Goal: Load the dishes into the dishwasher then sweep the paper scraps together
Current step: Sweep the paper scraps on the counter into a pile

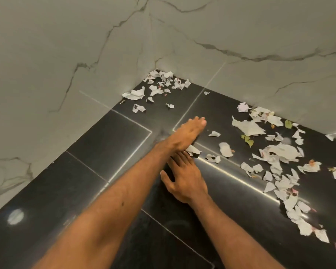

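While the left hand (188, 133) crosses over the right hand (184, 179) mid-frame, both flat and empty, a quick sweep could scatter light paper scraps (248, 128) across the counter (105, 152).

One left hand (183, 133), one right hand (184, 179), dozens of paper scraps (247, 128), two greenish bits (248, 140), two marble walls (66, 45).

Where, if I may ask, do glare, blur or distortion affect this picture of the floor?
Head view: a bright oval reflection glares on the glossy black floor at lower left, and light streaks follow the grout lines beside the paper scraps; head view: the wide lens bows the wall seams; head view: scraps at the far right edge look soft.
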